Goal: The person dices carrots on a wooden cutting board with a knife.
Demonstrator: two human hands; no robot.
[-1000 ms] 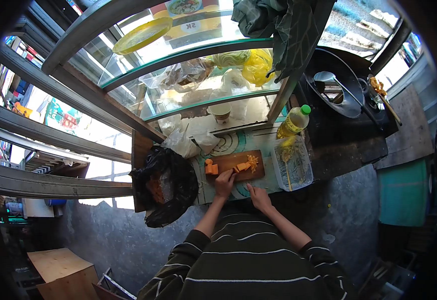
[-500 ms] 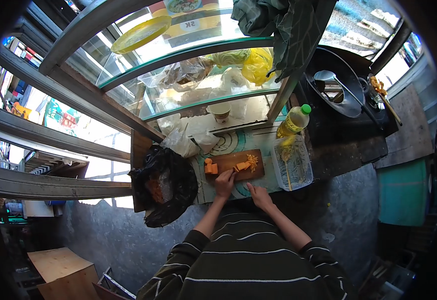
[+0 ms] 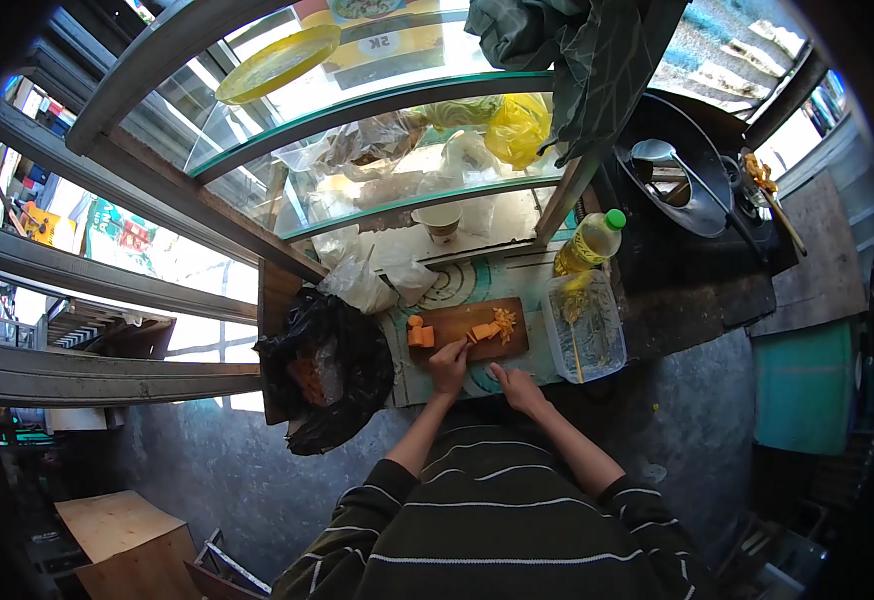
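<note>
Orange carrot pieces (image 3: 483,331) lie on a wooden cutting board (image 3: 447,318), with finely cut bits at its right end and thicker chunks (image 3: 420,333) at its left. My left hand (image 3: 448,368) reaches over the board's front edge, fingertips pinched at a carrot piece. Just in front of the board, my right hand (image 3: 520,389) is closed with the thumb pointing forward. Whatever it grips is hidden at this angle; no blade can be made out.
A clear plastic tub (image 3: 612,350) stands right of the board, an oil bottle (image 3: 587,243) behind it. To the left sits a black plastic bag (image 3: 357,350). A wok (image 3: 692,150) rests on the stove at the right. Glass shelving (image 3: 377,215) rises behind the board.
The view has shifted very slightly. Both hands keep almost the same place at the board, and the carrot pieces look unchanged.
</note>
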